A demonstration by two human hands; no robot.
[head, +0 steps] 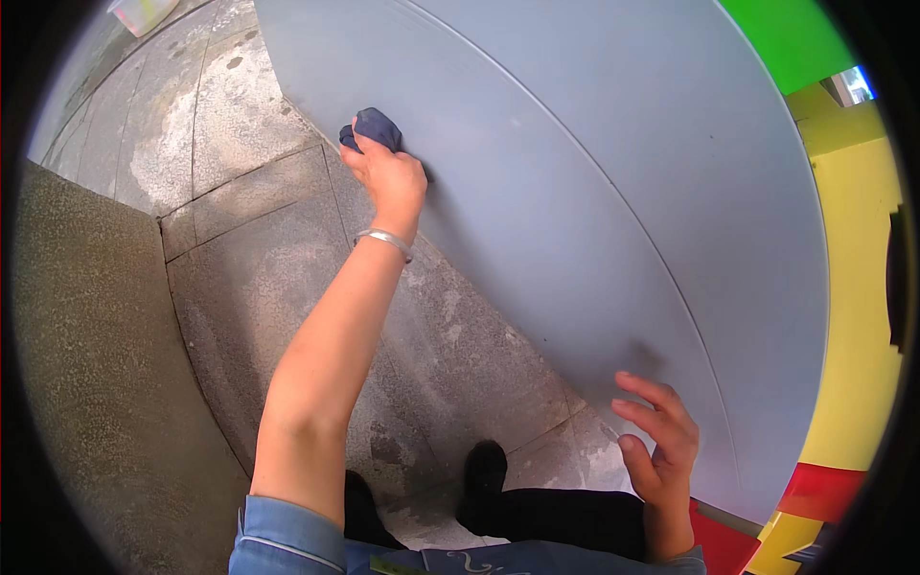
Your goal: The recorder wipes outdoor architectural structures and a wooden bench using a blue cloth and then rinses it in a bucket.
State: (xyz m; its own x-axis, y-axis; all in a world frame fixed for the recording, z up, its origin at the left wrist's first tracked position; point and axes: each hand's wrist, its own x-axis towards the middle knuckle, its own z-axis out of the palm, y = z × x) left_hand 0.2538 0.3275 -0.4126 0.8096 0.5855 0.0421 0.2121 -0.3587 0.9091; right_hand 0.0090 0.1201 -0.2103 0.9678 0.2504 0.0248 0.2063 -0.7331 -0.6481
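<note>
My left hand (pixel 392 176), with a silver bangle at the wrist, grips a bunched dark blue cloth (pixel 378 129) and presses it near the lower edge of a large grey panel (pixel 517 187). The panel is smooth, with a long seam that looks curved in this lens. At the lower right my right hand (pixel 661 438) holds nothing; its fingers are apart and bent, close to the panel. Whether they touch it I cannot tell.
Stone paving (pixel 287 273) lies below, stained pale in places. On the left stands a speckled stone block or wall (pixel 100 345). A translucent plastic container (pixel 144 14) is at the top left. Yellow (pixel 859 287), green and red surfaces border the panel on the right. My dark shoes are on the paving.
</note>
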